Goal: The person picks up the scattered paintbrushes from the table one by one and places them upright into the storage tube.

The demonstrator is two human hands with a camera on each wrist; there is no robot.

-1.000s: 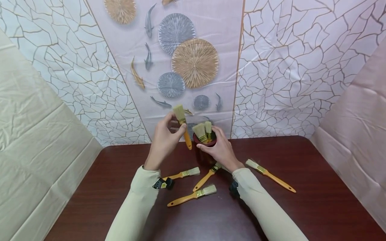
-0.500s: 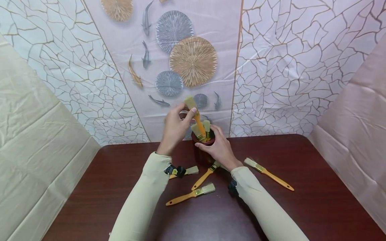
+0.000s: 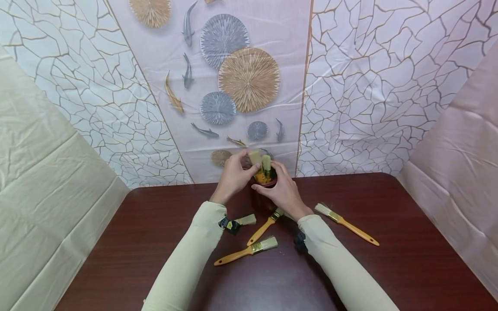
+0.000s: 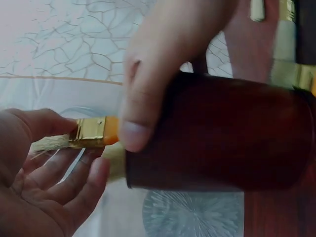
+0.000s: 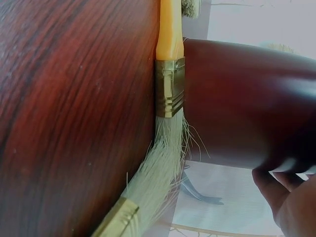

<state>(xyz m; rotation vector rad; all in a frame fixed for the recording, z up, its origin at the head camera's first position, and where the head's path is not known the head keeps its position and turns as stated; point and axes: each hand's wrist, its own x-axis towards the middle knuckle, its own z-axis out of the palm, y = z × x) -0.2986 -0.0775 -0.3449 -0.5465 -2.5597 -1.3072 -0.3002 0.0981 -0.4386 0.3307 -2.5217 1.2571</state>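
A dark red-brown table (image 3: pixel 408 268) stands against a backdrop sheet (image 3: pixel 249 77) printed with fish, round fans and gold crackle lines. Loose paintbrushes lie on it: one at the right (image 3: pixel 345 223), one near the front (image 3: pixel 246 250), another between them (image 3: pixel 265 225).

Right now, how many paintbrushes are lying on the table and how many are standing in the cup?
Brushes lying on the table: 4 (one by the left sleeve, one partly under the right wrist, one nearest the person, one off to the right)
Brushes showing in the dark red cup: 2 clear bristle heads; any more is hidden by the hands
Cups: 1
Total: 7 things
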